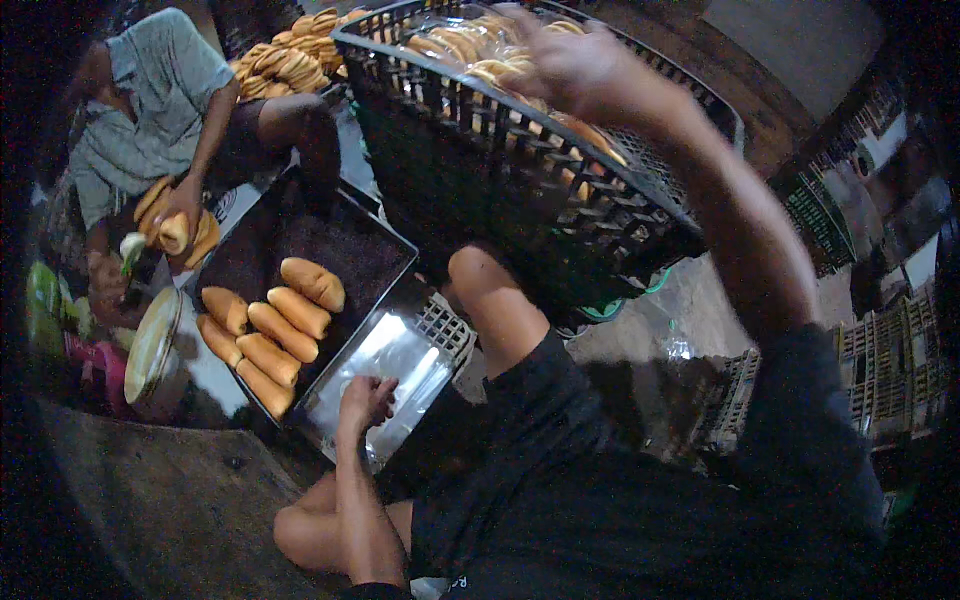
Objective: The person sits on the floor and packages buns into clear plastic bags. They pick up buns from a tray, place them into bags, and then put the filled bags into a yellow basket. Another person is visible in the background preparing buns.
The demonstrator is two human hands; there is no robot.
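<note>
My left hand (pixel 367 403) rests over a stack of clear plastic bags (pixel 397 352), its fingers partly curled; whether it grips a bag is unclear. My right hand (pixel 562 64), blurred, is over the far part of a large black plastic crate (pixel 480 97), at bread rolls in clear bags (pixel 457 41). I cannot tell whether its fingers hold anything. To the left of the plastic bags, several elongated bread rolls (pixel 283 328) lie in rows on a dark metal baking tray (pixel 360 232).
A co-worker (pixel 161 112) sits at the upper left, holding a bread roll (pixel 174 232). Near them are a round tub (pixel 154 345) and piled rolls (pixel 285 64). A white plastic basket (pixel 448 322) lies by my knee; stacked crates (pixel 889 367) stand at right.
</note>
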